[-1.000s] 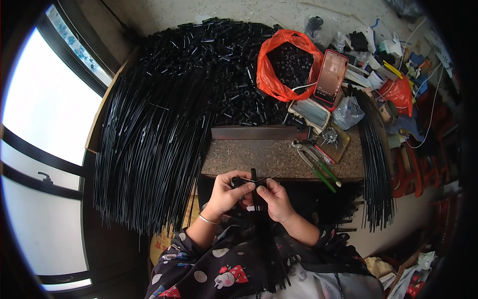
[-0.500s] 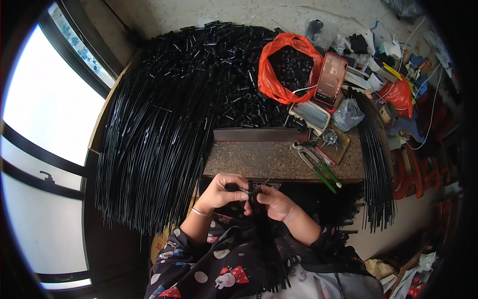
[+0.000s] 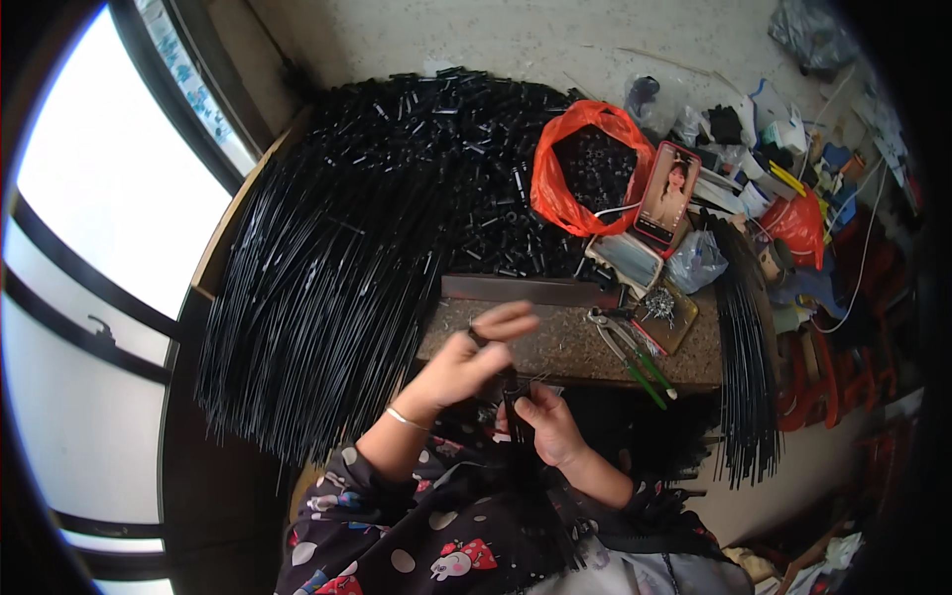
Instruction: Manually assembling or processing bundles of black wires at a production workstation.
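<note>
My left hand (image 3: 464,365) is raised over the table's front edge and smeared by motion. Its fingers point right, with a small black piece (image 3: 478,337) tucked among them. Just right of and below it, my right hand (image 3: 547,421) is closed around the upper end of several thin black strands (image 3: 514,412), thumb pressed on them. They run down over my lap, where their thicker ends show. Long black strands (image 3: 307,297) lie in a thick heap to the left. Behind them is a pile of short black tubes (image 3: 446,134). Fine details between my hands are blurred.
Beyond the speckled tabletop (image 3: 476,322) stands a red plastic bag (image 3: 543,188) of small dark parts, a lit phone (image 3: 665,193) beside it. Green-handled pliers (image 3: 635,362) and a tray with metal pins (image 3: 659,305) lie at right. More strands (image 3: 746,367) hang over the right edge.
My left hand has lifted away from the strands, up and forward, its fingers straightening. My right hand keeps its hold, slightly lower in view. The phone's picture has changed; the view has shifted slightly.
</note>
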Tool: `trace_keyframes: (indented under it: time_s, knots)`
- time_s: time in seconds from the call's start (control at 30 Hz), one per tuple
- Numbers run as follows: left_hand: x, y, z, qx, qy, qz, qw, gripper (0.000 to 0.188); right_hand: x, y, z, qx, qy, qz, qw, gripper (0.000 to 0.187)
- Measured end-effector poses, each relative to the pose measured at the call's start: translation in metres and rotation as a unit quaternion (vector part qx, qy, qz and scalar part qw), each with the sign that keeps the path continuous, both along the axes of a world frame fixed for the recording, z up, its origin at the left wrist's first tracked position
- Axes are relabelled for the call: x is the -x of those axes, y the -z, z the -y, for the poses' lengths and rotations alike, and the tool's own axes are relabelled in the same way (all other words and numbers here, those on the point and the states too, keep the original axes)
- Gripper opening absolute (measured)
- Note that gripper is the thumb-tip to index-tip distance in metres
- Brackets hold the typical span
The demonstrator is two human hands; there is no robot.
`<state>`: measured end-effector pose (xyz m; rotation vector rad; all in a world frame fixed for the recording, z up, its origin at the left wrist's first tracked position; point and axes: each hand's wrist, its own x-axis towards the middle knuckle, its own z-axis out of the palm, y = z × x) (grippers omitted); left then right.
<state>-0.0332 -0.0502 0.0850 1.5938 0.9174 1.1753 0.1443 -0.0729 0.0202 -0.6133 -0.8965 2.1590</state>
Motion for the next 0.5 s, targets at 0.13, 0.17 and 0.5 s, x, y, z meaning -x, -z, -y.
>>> trace_keyframes:
  time_s: [0.13, 0.17, 0.5]
  knots:
    - [-0.015, -0.006, 0.004, 0.131, 0.121, -0.036, 0.983, 0.058, -0.006, -0.007, 0.01, 0.003, 0.036, 0.013, 0.999, 0.013]
    - [-0.014, -0.007, 0.005, 0.145, 0.117, 0.052, 0.981, 0.055, -0.006, -0.008, 0.011, -0.005, 0.055, 0.01, 0.998, 0.013]
    - [-0.007, -0.026, 0.011, 0.08, -0.026, 0.0, 0.996, 0.026, -0.008, -0.01, 0.005, 0.009, 0.033, 0.003, 0.999, 0.015]
